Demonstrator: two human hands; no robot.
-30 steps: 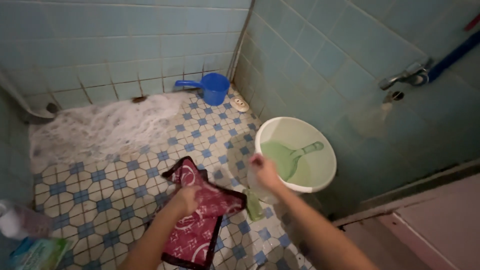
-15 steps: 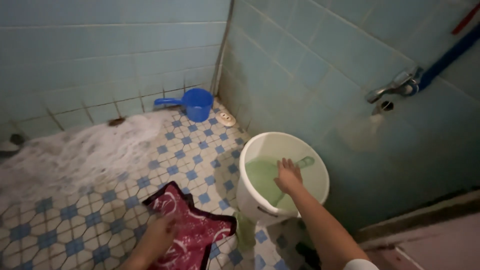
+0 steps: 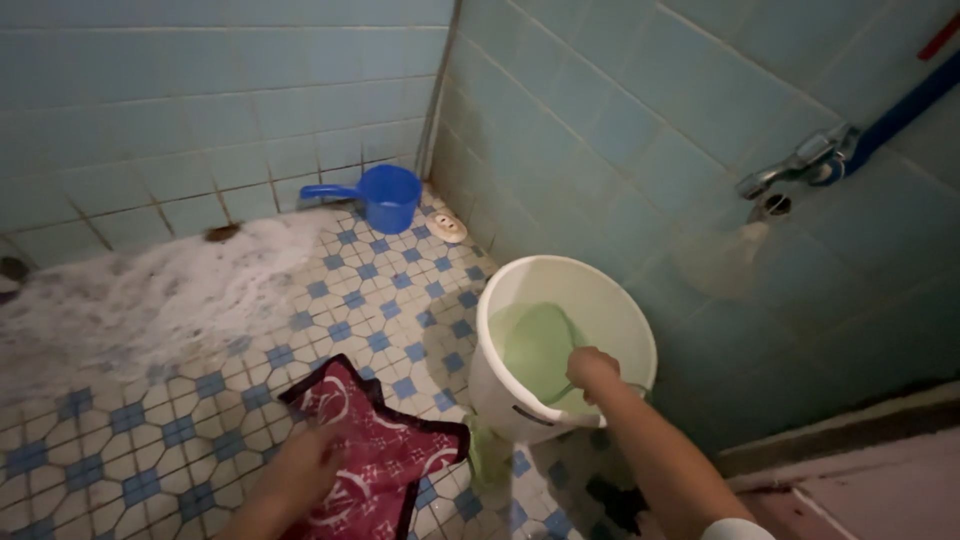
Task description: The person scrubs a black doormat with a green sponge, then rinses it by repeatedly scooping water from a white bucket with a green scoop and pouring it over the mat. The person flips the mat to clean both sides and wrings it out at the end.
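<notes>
My right hand [image 3: 592,369] is inside the white bucket [image 3: 600,295], closed around the handle of a green dipper [image 3: 535,345] that floats in the water. My left hand [image 3: 300,465] rests on a dark red patterned cloth [image 3: 385,455] spread on the wet tiled floor in front of the bucket. A green rag [image 3: 487,455] lies on the floor at the bucket's foot.
A blue dipper [image 3: 388,197] stands in the far corner beside a small white soap dish [image 3: 447,227]. Soapy foam [image 3: 150,295] covers the floor at the left. A metal tap [image 3: 800,160] with a blue pipe sticks out of the right wall above the bucket.
My right hand went from the bucket's near rim into the bucket and closed on the green dipper's handle. The view swung right; my left hand stayed on the red cloth.
</notes>
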